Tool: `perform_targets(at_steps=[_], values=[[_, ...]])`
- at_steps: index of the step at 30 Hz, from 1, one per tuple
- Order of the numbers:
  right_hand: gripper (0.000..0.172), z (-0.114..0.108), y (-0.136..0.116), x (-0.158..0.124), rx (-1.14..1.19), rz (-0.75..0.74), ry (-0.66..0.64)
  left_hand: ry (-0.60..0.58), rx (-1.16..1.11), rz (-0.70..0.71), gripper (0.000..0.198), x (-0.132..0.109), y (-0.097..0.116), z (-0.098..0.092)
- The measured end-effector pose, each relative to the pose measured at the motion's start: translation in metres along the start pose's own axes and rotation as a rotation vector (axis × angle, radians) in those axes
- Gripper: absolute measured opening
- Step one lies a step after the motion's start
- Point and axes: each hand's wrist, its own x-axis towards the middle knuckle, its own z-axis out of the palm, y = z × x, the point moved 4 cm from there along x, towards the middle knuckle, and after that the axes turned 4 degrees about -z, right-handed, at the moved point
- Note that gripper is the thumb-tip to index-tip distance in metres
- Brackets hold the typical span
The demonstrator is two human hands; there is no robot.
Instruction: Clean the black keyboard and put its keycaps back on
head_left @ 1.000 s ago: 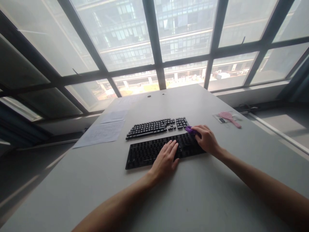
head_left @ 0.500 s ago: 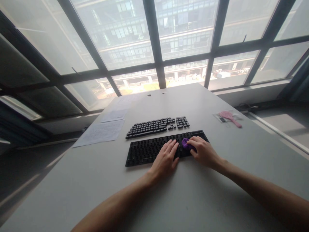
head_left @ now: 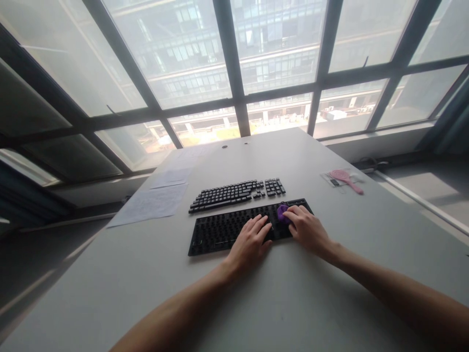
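Head view, purple lump (head_left: pixel 282 213), in right hand (head_left: pixel 308 230)

A solid purple is shown by the soft lump (head_left: pixel 282 213). The keyboard base (head_left: pixel 216 230) is coloured black and is patterned with rows of dark studs, broken by a few pale lines. The keycaps (head_left: pixel 227 193) are seen as dark grey, in a gridded pattern. The tabletop (head_left: pixel 238 293) is toned greyish white, the papers (head_left: pixel 150 205) bluish white, the paddle-shaped object (head_left: pixel 340 175) pink, the window frame (head_left: pixel 230 49) dark grey.
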Motion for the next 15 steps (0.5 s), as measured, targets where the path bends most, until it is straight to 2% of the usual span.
perform_targets(at_steps=[4, 8, 11, 15], values=[[0.031, 0.002, -0.012, -0.003, 0.097, -0.047, -0.017, 0.009, -0.013, 0.007, 0.048, -0.002, -0.001, 0.000], [0.035, -0.013, -0.005, 0.004, 0.119, -0.027, 0.103, 0.040, -0.042, 0.018, 0.051, 0.002, 0.000, -0.006], [0.037, -0.021, 0.001, 0.008, 0.093, 0.005, 0.167, 0.086, -0.087, 0.024, 0.054, 0.017, 0.004, -0.017], [0.038, -0.008, -0.001, 0.005, 0.056, -0.025, 0.083, 0.090, -0.160, 0.055, 0.056, 0.046, 0.013, -0.020]])
